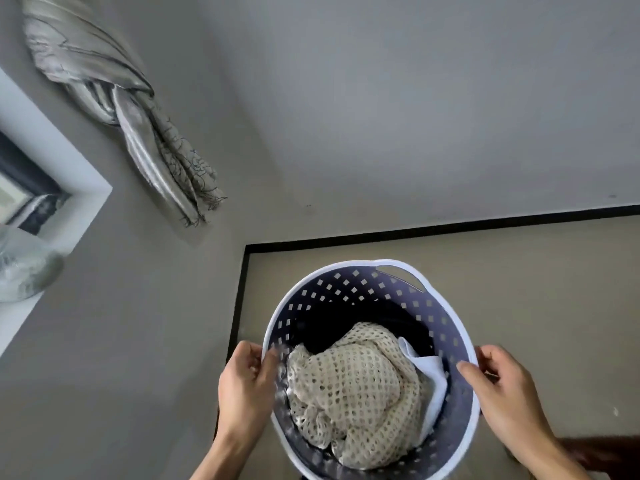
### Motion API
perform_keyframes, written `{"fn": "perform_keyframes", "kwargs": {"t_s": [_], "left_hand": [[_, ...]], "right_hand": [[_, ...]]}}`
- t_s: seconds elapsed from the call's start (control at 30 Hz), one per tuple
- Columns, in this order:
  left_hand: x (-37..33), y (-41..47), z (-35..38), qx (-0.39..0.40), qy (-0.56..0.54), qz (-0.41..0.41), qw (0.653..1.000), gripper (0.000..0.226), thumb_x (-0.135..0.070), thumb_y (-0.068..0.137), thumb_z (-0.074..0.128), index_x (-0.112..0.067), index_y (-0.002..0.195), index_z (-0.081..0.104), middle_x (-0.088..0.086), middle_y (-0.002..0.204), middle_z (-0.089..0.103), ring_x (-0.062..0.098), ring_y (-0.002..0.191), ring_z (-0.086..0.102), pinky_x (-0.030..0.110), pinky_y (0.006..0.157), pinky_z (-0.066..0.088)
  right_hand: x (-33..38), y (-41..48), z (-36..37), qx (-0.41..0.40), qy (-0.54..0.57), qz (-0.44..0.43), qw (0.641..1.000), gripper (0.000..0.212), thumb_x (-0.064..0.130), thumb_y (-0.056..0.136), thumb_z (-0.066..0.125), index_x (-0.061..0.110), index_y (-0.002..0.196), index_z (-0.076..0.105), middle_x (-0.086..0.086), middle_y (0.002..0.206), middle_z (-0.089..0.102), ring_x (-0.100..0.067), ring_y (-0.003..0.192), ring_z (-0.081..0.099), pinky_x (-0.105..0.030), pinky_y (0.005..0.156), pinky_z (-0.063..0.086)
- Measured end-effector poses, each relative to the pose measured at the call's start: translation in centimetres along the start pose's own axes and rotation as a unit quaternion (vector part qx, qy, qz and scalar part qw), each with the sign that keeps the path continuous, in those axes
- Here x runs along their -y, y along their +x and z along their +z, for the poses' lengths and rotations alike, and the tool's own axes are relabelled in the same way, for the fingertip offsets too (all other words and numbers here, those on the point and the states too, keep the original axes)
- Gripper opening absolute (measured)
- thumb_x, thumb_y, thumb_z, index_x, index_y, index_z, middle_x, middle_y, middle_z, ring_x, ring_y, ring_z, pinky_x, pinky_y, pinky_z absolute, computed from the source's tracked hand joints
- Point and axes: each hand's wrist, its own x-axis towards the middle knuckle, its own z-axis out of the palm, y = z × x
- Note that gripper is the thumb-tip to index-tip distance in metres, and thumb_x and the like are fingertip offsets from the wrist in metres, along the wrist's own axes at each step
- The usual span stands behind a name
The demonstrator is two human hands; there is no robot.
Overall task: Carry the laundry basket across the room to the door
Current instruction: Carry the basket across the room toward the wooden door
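Laundry basket (pixel 446 327) is sitting squarely between both hands, left hand (pixel 247 382) and right hand (pixel 509 389) fingers curling closed around opposite rim edges.

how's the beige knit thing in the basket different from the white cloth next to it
The beige knit is an open mesh full of holes; the white cloth is plain and smooth. The knit heaps across most of the laundry basket; the cloth shows only as a small folded piece against its right wall. Both lie on dark laundry inside.

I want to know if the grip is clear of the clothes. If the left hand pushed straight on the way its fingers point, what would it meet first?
Probably the beige mesh garment. The left hand grips the laundry basket rim, fingers pointing inward; depth is unclear.
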Motion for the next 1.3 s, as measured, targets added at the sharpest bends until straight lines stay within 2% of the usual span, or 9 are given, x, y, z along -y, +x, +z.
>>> {"fn": "perform_keyframes", "kwargs": {"t_s": [0.13,0.23,0.3,0.43,0.57,0.77,0.93,1.07,1.3], "left_hand": [[-2.9,7.3,3.8,0.028,0.006,0.01,1.0,0.021,-0.024,0.087,0.063,-0.013,0.07,0.057,0.012,0.065,0.067,0.032,0.056,0.059,0.051,0.057,0.051],[-5.5,13.4,7.5,0.063,0.003,0.02,0.998,0.02,-0.023,0.087,0.063,-0.012,0.071,0.058,0.011,0.065,0.069,0.036,0.061,0.064,0.05,0.058,0.053],[-7.7,17.6,10.2,0.09,-0.002,0.034,0.995,0.021,-0.025,0.087,0.062,-0.012,0.071,0.057,0.012,0.066,0.069,0.037,0.061,0.064,0.051,0.059,0.052],[-13.4,25.2,15.2,0.142,0.012,0.082,0.986,0.023,-0.024,0.088,0.061,-0.01,0.072,0.055,0.01,0.062,0.064,0.023,0.053,0.053,0.045,0.054,0.047],[-19.2,30.7,21.2,0.215,0.038,0.13,0.967,0.023,-0.026,0.088,0.06,-0.01,0.073,0.056,0.008,0.063,0.065,0.03,0.059,0.06,0.046,0.056,0.049],[-25.6,35.0,33.1,0.306,0.059,0.163,0.936,0.022,-0.028,0.089,0.058,-0.011,0.074,0.055,0.012,0.066,0.066,0.035,0.064,0.063,0.046,0.056,0.048],[-31.9,36.6,44.0,0.346,0.067,0.185,0.917,0.021,-0.024,0.089,0.06,-0.01,0.074,0.056,0.013,0.067,0.068,0.031,0.061,0.066,0.043,0.057,0.051],[-37.7,37.5,51.6,0.37,0.072,0.208,0.903,0.024,-0.025,0.09,0.06,-0.006,0.076,0.055,0.022,0.071,0.067,0.038,0.066,0.065,0.052,0.064,0.053],[-46.3,38.5,64.3,0.392,0.07,0.239,0.886,0.026,-0.021,0.087,0.064,-0.004,0.07,0.053,0.022,0.067,0.066,0.032,0.058,0.06,0.047,0.062,0.051]], "right_hand": [[1.7,6.5,1.1,-0.025,0.01,0.026,0.999,0.01,0.008,0.081,0.067,0.012,0.074,0.06,0.01,0.057,0.063,-0.007,0.045,0.047,-0.027,0.053,0.041],[2.6,11.5,2.2,-0.058,0.021,0.049,0.997,0.008,0.006,0.081,0.066,0.011,0.075,0.062,0.01,0.06,0.067,-0.005,0.043,0.05,-0.025,0.048,0.042],[3.4,14.8,2.6,-0.084,0.031,0.066,0.994,0.009,0.005,0.081,0.066,0.012,0.076,0.064,0.001,0.063,0.07,-0.006,0.044,0.053,-0.022,0.045,0.044],[6.0,20.2,2.4,-0.139,0.057,0.117,0.982,0.007,0.004,0.083,0.066,0.011,0.082,0.064,-0.011,0.075,0.071,-0.024,0.057,0.063,-0.031,0.045,0.051],[7.6,24.2,0.8,-0.194,0.082,0.166,0.963,0.005,0.006,0.085,0.065,0.01,0.085,0.061,-0.013,0.081,0.069,-0.033,0.064,0.064,-0.04,0.051,0.054],[6.4,31.9,-3.3,-0.277,0.097,0.217,0.931,0.007,0.003,0.085,0.065,0.004,0.082,0.058,-0.02,0.078,0.066,-0.033,0.055,0.059,-0.033,0.043,0.047],[4.0,39.8,-8.4,-0.315,0.111,0.237,0.912,0.008,0.004,0.084,0.066,0.005,0.079,0.06,-0.021,0.074,0.067,-0.025,0.049,0.059,-0.025,0.035,0.043],[3.5,45.6,-13.4,-0.337,0.121,0.241,0.902,0.007,0.004,0.084,0.065,0.007,0.08,0.06,-0.018,0.074,0.068,-0.024,0.052,0.063,-0.027,0.037,0.045],[3.3,54.9,-22.2,-0.372,0.119,0.256,0.884,0.006,0.005,0.085,0.065,0.007,0.083,0.06,-0.018,0.077,0.068,-0.033,0.058,0.064,-0.03,0.04,0.046]]}}
